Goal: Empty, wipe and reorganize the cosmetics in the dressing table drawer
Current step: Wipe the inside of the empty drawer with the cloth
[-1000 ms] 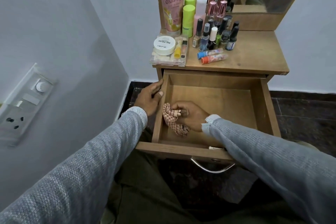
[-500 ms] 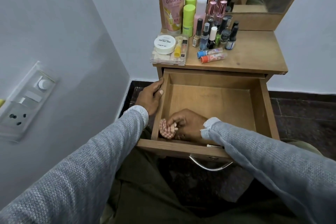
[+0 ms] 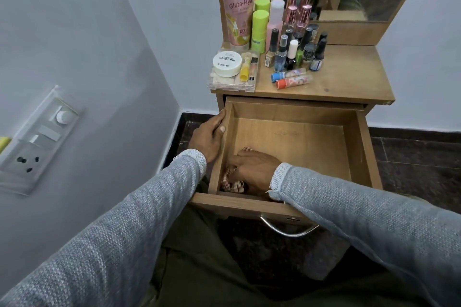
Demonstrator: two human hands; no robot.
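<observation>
since a second ago the right hand (image 3: pixel 252 172) has dragged the cloth (image 3: pixel 230 183) from mid-left of the drawer (image 3: pixel 359 152) into its near left corner, fingers curled on it. the left hand (image 3: pixel 208 138) grips the left wall. bunched so, the cloth may skip the corner; cosmetics (image 3: pixel 289 52) wait on top.

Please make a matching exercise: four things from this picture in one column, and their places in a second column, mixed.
1. cloth
2. left hand
3. Vaseline tube
4. white jar

a. on the clear box
b. on the drawer's left wall
c. near left corner of the drawer, under the right hand
d. standing by the mirror

Pairs: 1-c, 2-b, 3-d, 4-a
</observation>
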